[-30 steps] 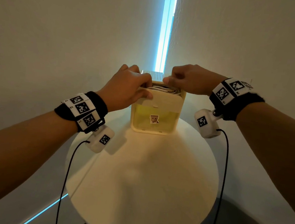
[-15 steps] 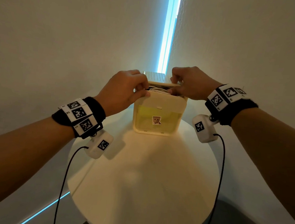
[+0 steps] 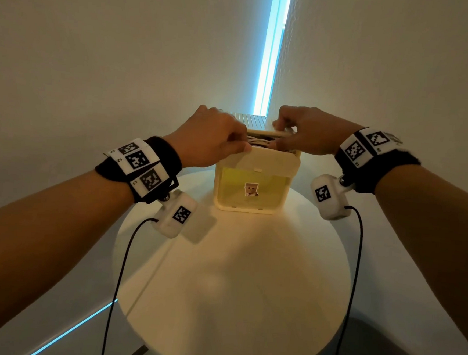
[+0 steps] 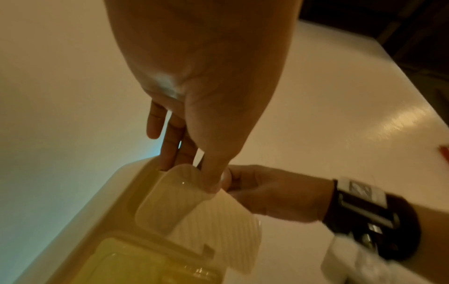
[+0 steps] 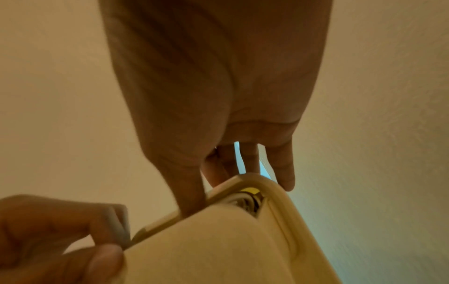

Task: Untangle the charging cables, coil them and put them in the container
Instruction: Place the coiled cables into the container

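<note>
The charging cables are seen as pale loops packed inside the container, just under its top edge, so the coiling and placing is judged to be done. The container stands on the round surface, near its far edge and close to the wall corner.

A ribbed lid is held above the opening, tilted, with a gap left on the near side through which the cables show. The lid is pinched at its left end by the left hand, the thumb on the near edge and the other fingers curled behind it. The right end is pinched in the same way by the right hand, its thumb set under the lid edge. Both ends are probably held so that the lid can be lowered level onto the rim.

In the right wrist view a cable loop is seen high at the corner, just below the lid. It is judged that this loop may be caught between lid and rim and stop the closing. A small sticker is seen on the yellow front wall. Nothing else lies on the surface.
</note>
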The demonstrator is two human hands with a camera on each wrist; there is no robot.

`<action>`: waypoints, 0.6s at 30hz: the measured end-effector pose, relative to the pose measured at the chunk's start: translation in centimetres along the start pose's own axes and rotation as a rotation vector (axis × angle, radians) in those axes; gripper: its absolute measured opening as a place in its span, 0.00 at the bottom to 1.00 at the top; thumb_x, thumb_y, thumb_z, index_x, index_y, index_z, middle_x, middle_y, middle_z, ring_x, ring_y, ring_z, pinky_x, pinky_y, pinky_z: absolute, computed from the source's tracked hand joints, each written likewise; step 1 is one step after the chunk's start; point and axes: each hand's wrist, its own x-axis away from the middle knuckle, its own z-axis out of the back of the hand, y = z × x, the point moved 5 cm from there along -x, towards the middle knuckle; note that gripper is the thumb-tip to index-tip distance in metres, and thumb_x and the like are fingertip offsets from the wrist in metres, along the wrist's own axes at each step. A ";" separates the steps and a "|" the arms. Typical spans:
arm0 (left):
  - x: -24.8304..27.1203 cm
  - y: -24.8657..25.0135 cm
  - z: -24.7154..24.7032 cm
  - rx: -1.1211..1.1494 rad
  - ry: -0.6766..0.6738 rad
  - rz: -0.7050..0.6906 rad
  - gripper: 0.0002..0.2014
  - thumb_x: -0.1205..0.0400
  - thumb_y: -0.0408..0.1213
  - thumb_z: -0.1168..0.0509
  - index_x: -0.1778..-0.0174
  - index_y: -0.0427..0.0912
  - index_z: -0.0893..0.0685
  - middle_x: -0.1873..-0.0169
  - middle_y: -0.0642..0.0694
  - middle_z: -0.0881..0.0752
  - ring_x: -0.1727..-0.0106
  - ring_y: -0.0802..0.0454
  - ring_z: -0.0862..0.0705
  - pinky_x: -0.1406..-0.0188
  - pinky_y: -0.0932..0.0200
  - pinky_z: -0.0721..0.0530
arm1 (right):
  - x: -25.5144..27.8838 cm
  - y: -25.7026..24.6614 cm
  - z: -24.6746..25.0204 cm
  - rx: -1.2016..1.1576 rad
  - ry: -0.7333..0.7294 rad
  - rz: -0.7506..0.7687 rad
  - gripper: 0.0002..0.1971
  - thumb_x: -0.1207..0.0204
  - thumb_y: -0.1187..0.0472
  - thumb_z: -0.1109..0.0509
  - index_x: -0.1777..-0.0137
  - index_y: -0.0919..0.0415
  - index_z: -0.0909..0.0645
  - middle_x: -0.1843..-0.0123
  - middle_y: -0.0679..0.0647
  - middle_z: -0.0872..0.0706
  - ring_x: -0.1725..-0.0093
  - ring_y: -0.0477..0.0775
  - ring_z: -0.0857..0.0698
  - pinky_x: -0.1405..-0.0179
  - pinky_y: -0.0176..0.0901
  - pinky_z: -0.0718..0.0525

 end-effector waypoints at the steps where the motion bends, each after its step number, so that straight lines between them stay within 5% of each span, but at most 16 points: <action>1: -0.1 -0.1 0.0 0.023 -0.013 0.016 0.22 0.17 0.61 0.39 0.54 0.48 0.08 0.64 0.52 0.17 0.60 0.47 0.19 0.52 0.45 0.20 | -0.2 -0.1 -0.1 0.013 0.025 0.003 0.19 0.22 0.43 0.22 0.41 0.54 0.21 0.38 0.57 0.13 0.44 0.58 0.14 0.45 0.55 0.12; 8: 0.8 -0.2 -1.1 0.108 0.094 0.071 0.21 0.18 0.59 0.35 0.46 0.45 0.08 0.56 0.48 0.13 0.52 0.45 0.17 0.50 0.46 0.19 | -0.5 -1.2 -0.6 0.057 0.190 0.065 0.17 0.23 0.53 0.19 0.47 0.63 0.20 0.50 0.60 0.13 0.59 0.54 0.21 0.66 0.41 0.27; 11: 1.0 -0.2 -0.8 0.171 0.205 0.077 0.13 0.16 0.52 0.27 0.44 0.48 0.10 0.59 0.50 0.12 0.55 0.46 0.16 0.52 0.47 0.19 | 0.1 -0.6 -0.1 -0.020 0.128 0.028 0.19 0.20 0.41 0.24 0.45 0.57 0.18 0.46 0.55 0.12 0.50 0.55 0.16 0.52 0.49 0.15; 14: 0.7 -0.2 -1.1 0.137 0.248 0.096 0.14 0.17 0.56 0.30 0.54 0.50 0.09 0.64 0.51 0.14 0.59 0.48 0.18 0.50 0.40 0.16 | 1.0 0.2 0.2 -0.084 0.054 0.030 0.20 0.18 0.36 0.29 0.41 0.51 0.16 0.34 0.54 0.12 0.35 0.58 0.15 0.33 0.58 0.15; 18: 0.4 -0.9 -1.9 0.134 0.275 0.224 0.19 0.20 0.61 0.35 0.54 0.51 0.08 0.62 0.51 0.18 0.53 0.45 0.19 0.44 0.39 0.20 | 1.7 1.0 -0.4 -0.158 -0.016 0.019 0.21 0.21 0.38 0.24 0.35 0.47 0.21 0.25 0.52 0.16 0.29 0.58 0.17 0.28 0.61 0.18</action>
